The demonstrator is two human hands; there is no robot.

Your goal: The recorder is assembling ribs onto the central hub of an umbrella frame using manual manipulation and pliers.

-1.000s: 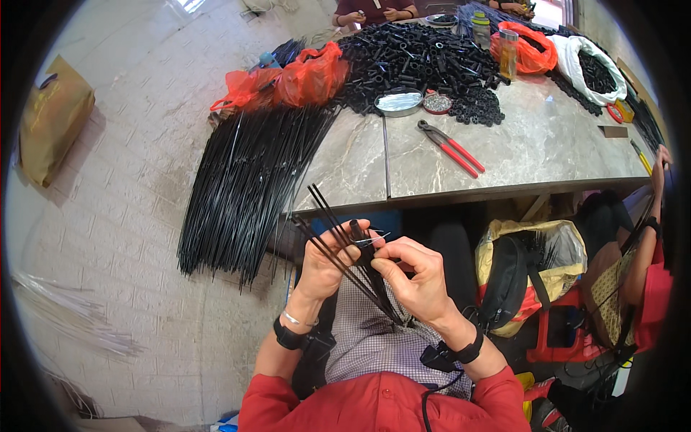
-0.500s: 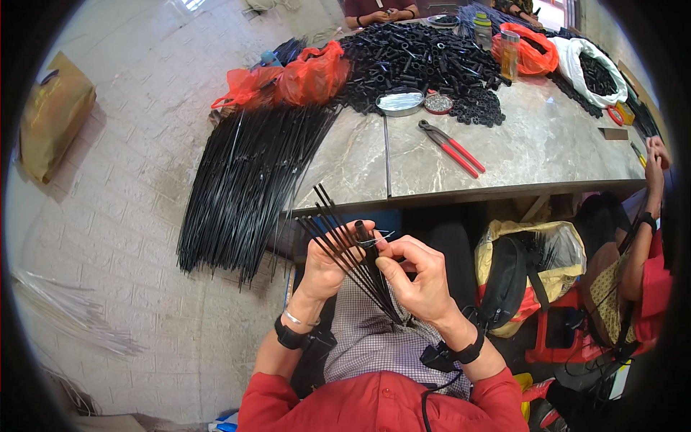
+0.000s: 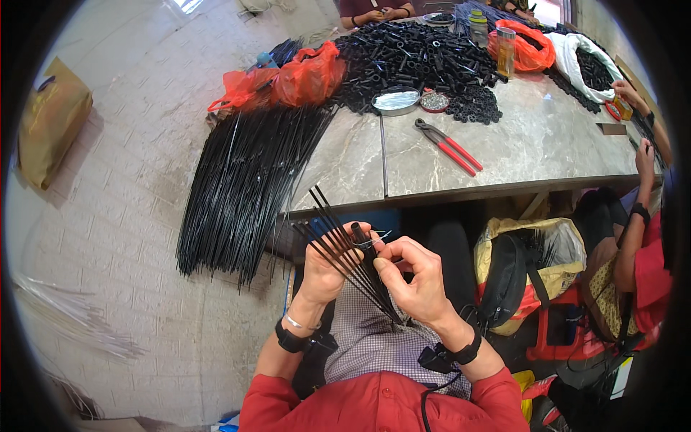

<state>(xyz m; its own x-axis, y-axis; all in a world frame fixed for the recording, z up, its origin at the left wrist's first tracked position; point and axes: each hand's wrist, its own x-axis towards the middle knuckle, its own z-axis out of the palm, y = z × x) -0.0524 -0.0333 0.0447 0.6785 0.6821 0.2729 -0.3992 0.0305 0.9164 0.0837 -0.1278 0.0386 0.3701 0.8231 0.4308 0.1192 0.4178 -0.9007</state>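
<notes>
My left hand (image 3: 323, 266) is closed round a fan of thin black rods (image 3: 344, 253), which look like umbrella ribs. A short black tube (image 3: 358, 231) stands up among them, in the same grip. Fine silvery wire (image 3: 384, 236) crosses at the tube, its ends poking out to the right. My right hand (image 3: 417, 279) is closed in a thumb-and-finger pinch just beside the wire; what lies between the fingertips is hidden. The rods' lower ends meet above my checked lap.
On the stone table (image 3: 518, 158) lie red-handled pincers (image 3: 450, 147), a tin of wire pieces (image 3: 396, 101) and a heap of black tubular parts (image 3: 403, 61). Black rods (image 3: 245, 187) overhang its left edge. A yellow bag (image 3: 568, 248) stands right; co-workers' hands (image 3: 646, 155) show at the far right.
My hands keep the same grip and have barely shifted; the wire ends sit at a slightly different angle. At the far right, a co-worker's hand now reaches beside the white sack.
</notes>
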